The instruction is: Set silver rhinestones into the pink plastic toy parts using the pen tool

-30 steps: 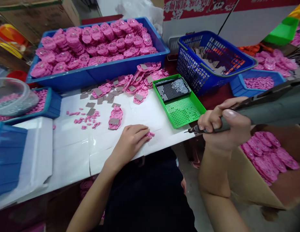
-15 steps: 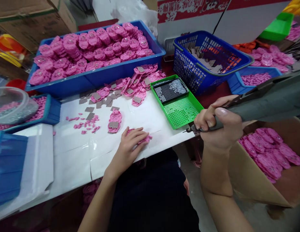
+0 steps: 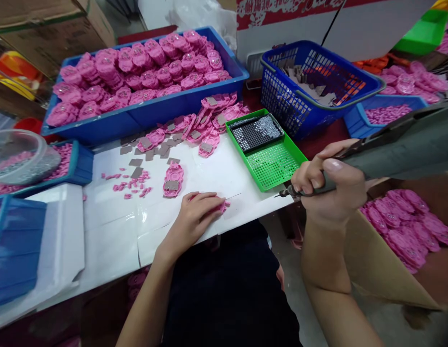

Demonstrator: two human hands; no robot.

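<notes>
My left hand (image 3: 195,214) lies over a pink plastic part (image 3: 221,207) on the white table (image 3: 112,231), fingers curled on it; only the part's right edge shows. My right hand (image 3: 330,185) grips a grey electric screwdriver (image 3: 390,154), its tip pointing left just off the table's right edge. Another pink part with a grey plate (image 3: 172,179) lies a little beyond my left hand. Small pink pieces (image 3: 132,183) are scattered to its left.
A green tray (image 3: 282,168) holds a black screw grid. Behind it stands a blue basket (image 3: 318,91) of grey plates. A large blue bin (image 3: 155,108) is full of pink parts, with more piled in front. A cardboard box (image 3: 390,270) of pink parts sits at right.
My left hand has settled flatter over the pink part, covering more of it. The right hand with the screwdriver has barely shifted.
</notes>
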